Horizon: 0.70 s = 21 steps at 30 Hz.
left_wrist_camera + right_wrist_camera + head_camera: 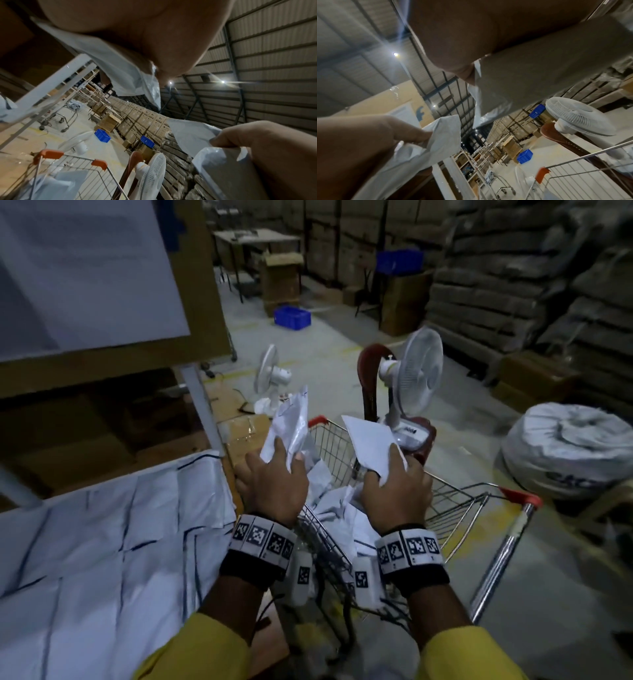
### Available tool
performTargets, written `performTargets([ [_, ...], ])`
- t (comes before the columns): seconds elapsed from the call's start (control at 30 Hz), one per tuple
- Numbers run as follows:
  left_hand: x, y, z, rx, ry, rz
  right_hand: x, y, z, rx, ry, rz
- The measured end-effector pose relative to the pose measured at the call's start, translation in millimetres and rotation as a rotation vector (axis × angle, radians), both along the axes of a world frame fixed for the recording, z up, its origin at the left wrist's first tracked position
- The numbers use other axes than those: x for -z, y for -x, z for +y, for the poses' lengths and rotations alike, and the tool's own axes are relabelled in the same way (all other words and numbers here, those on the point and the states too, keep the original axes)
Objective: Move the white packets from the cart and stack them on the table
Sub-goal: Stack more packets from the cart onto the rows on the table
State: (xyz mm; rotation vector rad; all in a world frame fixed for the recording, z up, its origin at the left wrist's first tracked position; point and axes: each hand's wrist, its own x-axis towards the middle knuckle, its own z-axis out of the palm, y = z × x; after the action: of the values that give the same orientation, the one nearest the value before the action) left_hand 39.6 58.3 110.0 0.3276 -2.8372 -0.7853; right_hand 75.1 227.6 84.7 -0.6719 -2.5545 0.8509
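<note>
Above the wire cart (455, 508), my left hand (274, 474) grips a crumpled white packet (291, 422) that stands upright. My right hand (394, 484) pinches a flatter white packet (370, 443) beside it. Several more white packets (342, 508) lie in the cart's basket below both hands. White packets (102, 542) cover the table (226, 474) at the lower left. In the left wrist view my left hand (137, 40) holds its packet (120, 65), and the right hand (257, 148) with its packet (214, 169) shows at the lower right. The right wrist view shows the right hand's packet (539, 74).
A white fan (414, 378) on a red chair (370, 378) stands just beyond the cart, a second fan (270, 378) on the floor. A board (85, 275) leans above the table. A wrapped bundle (568, 446) sits at the right, a blue crate (293, 317) and stacked cartons (513, 268) farther back.
</note>
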Motion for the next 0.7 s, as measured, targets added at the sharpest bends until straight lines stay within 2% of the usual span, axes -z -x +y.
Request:
performTargets([
  [0.2,-16,-60,-27,-0.090,-0.016,0.060,-25,-47,-15,-0.081,-0.003,0.014],
  [0.5,-11,-175,-63,-0.226,-0.066,0.038,-35,-144,-41,-0.214,0.004,-0.026],
  [0.7,-11,-246,-126,-0.377,-0.081,0.061,-37,-183,-101,-0.364,0.026,-0.048],
])
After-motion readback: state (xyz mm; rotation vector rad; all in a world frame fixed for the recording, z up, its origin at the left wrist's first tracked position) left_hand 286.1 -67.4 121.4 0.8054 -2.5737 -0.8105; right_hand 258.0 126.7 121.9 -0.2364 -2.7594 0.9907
